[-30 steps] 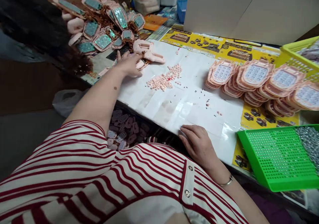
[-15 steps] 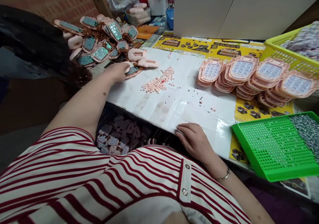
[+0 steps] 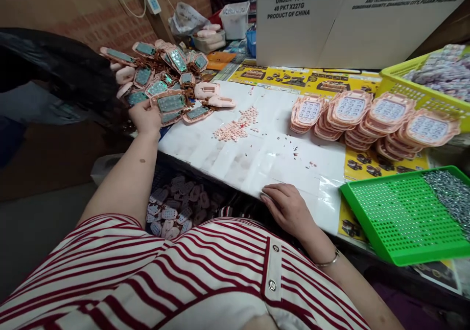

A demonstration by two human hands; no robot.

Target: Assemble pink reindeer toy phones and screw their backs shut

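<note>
Left hand (image 3: pixel 146 118) is pinching the rim of a rounded, green-faced pink plastic shell (image 3: pixel 171 104), right beside a jumbled heap (image 3: pixel 178 59) on the worktop (image 3: pixel 235 162); that arm is stretching out nearly straight. The right hand (image 3: pixel 288 207) is lying loose, fingers slightly bent, at the near edge.

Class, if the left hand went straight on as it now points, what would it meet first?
The left hand would probably meet the heap of green-panelled pink casings just ahead; depth is unclear.
</note>
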